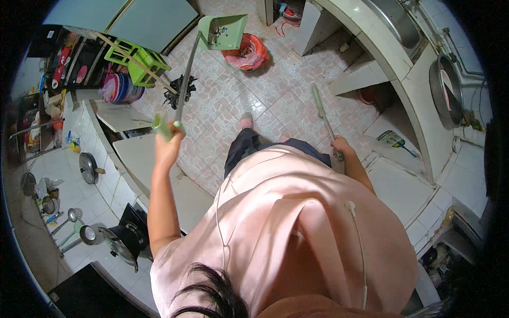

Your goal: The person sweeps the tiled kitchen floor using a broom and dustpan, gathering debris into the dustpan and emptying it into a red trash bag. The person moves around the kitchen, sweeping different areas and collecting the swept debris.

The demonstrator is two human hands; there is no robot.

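My left hand (171,135) is closed around the green handle end of a long-handled dustpan. The green dustpan (232,33) is raised at the far end of its grey pole, with dark debris in it, and overlaps the rim of a red waste bin (251,53) lined with a plastic bag. My right hand (342,146) grips the shaft of a broom (324,115) at my right side. The broom's light green head points toward the tiled floor; whether it touches the floor I cannot tell.
Green plastic stools (147,65), stacked tubs (123,87) and a black string-like mop head (181,91) stand at the left. A counter with a lidded pot (119,242) runs along the left. A curved-looking counter with a sink (397,24) and a wok (445,91) lies at the right.
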